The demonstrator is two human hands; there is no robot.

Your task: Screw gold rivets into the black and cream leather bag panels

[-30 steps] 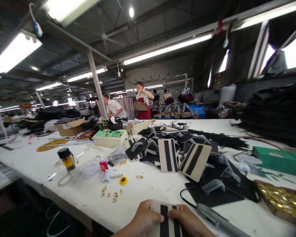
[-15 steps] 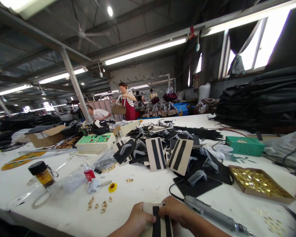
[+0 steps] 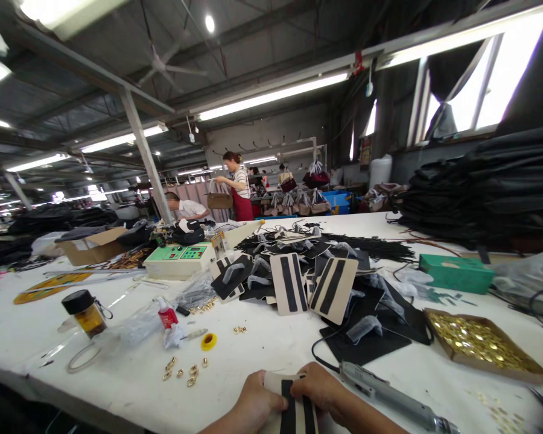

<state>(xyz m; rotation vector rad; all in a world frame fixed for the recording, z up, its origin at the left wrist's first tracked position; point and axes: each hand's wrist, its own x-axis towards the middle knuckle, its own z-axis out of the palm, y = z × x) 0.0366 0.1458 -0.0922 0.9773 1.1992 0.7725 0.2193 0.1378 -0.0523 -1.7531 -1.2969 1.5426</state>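
Note:
At the bottom centre, both of my hands grip a beige panel [image 3: 276, 381] with two black strips. My left hand [image 3: 259, 401] holds its left side, thumb pressed on the left strip. The fingers of my right hand [image 3: 319, 386] press on its upper right part. The panel's lower end runs out of view. A grey electric screwdriver [image 3: 389, 395] lies right of my right hand. Beyond my hands are two similar striped panels [image 3: 288, 283], leaning on a pile of black pieces [image 3: 366, 343] with plastic-wrapped handles. Small gold fittings [image 3: 193, 375] lie to the left.
On the white table [image 3: 131, 386] are a dark-capped bottle [image 3: 85, 313], a red bottle [image 3: 166, 314], a yellow tape roll [image 3: 209, 342], a green machine [image 3: 178, 262], a tray of gold discs [image 3: 484, 343] and a green box [image 3: 455, 272]. Two people [image 3: 239, 187] [image 3: 187, 208] are beyond the table.
The view has shifted slightly, so the table items appear a little further right. The standing person beyond the table has turned and raised an arm by the bag. Both hands keep hold of the panel.

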